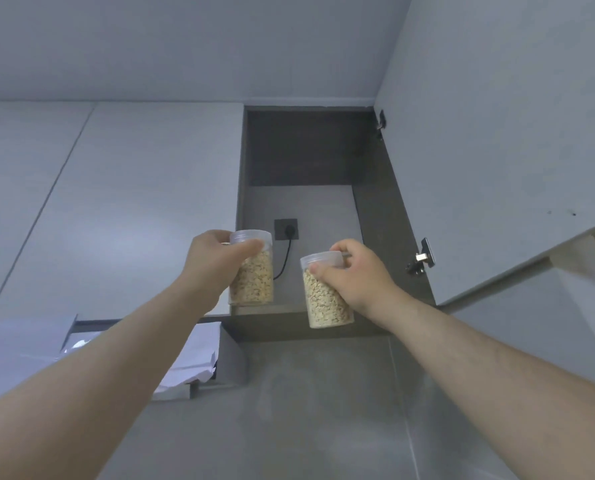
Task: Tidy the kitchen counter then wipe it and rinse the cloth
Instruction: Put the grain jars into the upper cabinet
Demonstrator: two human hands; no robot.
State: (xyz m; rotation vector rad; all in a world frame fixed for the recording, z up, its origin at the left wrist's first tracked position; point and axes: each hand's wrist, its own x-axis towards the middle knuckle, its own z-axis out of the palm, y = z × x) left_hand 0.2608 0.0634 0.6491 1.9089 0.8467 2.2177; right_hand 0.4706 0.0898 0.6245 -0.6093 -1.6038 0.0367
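Two-handed, left hand (208, 263) fingers (246, 249) clasp upright left jar (254, 284), right hand (356, 277) clasps upright right jar (327, 306).

Open wall cabinet (386, 237), centre frame, viewed from below: dark inner walls, grey back panel. Socket (285, 229) on back panel, black cable (284, 261) plugged in. Shelf surface hidden from this angle.
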